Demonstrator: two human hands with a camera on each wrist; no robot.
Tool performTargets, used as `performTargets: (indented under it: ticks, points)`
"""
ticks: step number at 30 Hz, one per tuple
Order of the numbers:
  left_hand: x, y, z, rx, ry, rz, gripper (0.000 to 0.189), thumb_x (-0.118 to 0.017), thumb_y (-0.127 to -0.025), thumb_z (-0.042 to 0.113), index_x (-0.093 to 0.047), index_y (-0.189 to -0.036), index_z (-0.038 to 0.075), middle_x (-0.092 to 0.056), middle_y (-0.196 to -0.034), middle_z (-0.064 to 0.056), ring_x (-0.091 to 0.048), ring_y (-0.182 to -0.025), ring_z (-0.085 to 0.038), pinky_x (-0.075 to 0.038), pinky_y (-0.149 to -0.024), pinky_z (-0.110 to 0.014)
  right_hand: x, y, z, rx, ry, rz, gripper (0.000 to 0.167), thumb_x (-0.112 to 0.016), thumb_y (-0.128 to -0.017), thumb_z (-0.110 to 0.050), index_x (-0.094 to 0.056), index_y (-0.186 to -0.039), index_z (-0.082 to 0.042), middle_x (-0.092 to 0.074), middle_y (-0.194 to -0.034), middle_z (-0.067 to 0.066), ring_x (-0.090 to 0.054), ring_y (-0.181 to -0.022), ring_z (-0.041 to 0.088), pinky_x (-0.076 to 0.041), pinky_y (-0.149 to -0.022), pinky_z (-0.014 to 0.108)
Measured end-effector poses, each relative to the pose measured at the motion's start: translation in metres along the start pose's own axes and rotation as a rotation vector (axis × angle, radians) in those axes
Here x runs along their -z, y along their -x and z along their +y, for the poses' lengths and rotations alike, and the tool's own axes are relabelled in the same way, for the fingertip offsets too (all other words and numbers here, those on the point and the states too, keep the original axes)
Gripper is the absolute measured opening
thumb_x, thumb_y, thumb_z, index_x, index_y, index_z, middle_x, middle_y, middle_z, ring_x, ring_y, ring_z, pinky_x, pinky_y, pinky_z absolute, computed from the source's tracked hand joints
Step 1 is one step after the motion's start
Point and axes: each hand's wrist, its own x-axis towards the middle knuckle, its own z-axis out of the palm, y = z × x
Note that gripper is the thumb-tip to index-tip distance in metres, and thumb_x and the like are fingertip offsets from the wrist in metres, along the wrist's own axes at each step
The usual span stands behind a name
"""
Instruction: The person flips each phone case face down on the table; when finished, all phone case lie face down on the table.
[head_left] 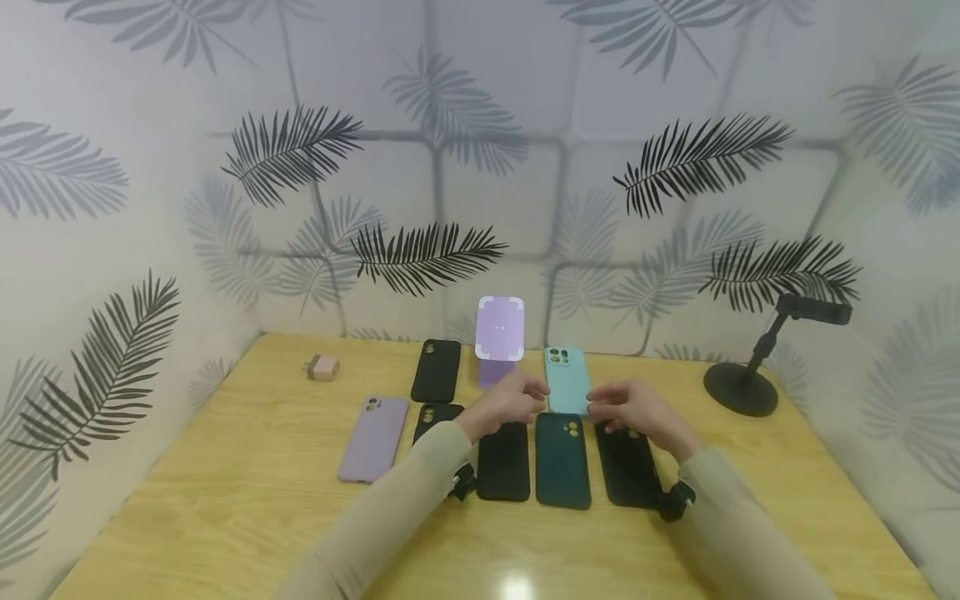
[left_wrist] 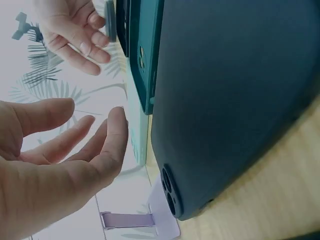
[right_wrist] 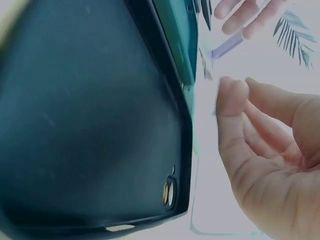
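- The mint phone case [head_left: 570, 385] is lying near the far edge of the table [head_left: 240, 483], its camera cutout sitting at its upper left corner.
- My left hand [head_left: 512, 400] is hovering by that case's left edge, fingers bending loosely, grasping nothing.
- My right hand [head_left: 637, 410] is hovering by its right edge, likewise released; I cannot tell whether either is touching it.
- The dark green phone case [head_left: 562, 462] and the black phone case [head_left: 628, 471] below my right hand are lying hollow side up.
- The purple phone stand [head_left: 500, 329] is standing beyond my left hand; the black stand [head_left: 741, 389] is standing toward the far right corner.
- Tabletop is stretching from the row of cases to the near edge.
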Motion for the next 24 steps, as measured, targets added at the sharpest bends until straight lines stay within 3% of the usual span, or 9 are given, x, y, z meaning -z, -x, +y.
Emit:
performTargets:
  ticks: [7,12,24]
  points:
    - [-0.001,0.012,-0.006,0.024,0.042,-0.049,0.037,-0.053,-0.094,-0.004,-0.055,-0.131,-0.005,-0.057,-0.132,-0.025,-0.058,-0.120,-0.036,-0.054,-0.095,-0.045,-0.012,0.015,-0.013,-0.057,0.013,-0.108,0.039,-0.064,-0.094,-0.008,-0.057,-0.127,0.013,-0.068,-0.112,0.026,-0.069,-0.091,0.024,-0.061,-0.073,0.036]
    - [-0.003,0.013,-0.009,0.053,0.063,-0.052,0.040,-0.053,-0.094,-0.005,-0.054,-0.134,-0.003,-0.055,-0.135,-0.026,-0.058,-0.121,-0.036,-0.053,-0.097,-0.044,-0.015,0.018,-0.017,-0.066,0.025,-0.115,0.039,-0.063,-0.094,-0.006,-0.056,-0.126,0.016,-0.068,-0.111,0.027,-0.070,-0.092,0.026,-0.061,-0.072,0.036]
    - [-0.010,0.014,-0.004,0.028,0.019,-0.053,0.045,-0.051,-0.095,-0.004,-0.047,-0.140,-0.004,-0.048,-0.141,-0.026,-0.061,-0.114,-0.041,-0.054,-0.095,-0.048,-0.020,0.016,-0.018,-0.075,0.046,-0.110,0.039,-0.063,-0.094,-0.006,-0.056,-0.124,0.018,-0.067,-0.114,0.028,-0.069,-0.092,0.024,-0.061,-0.073,0.037]
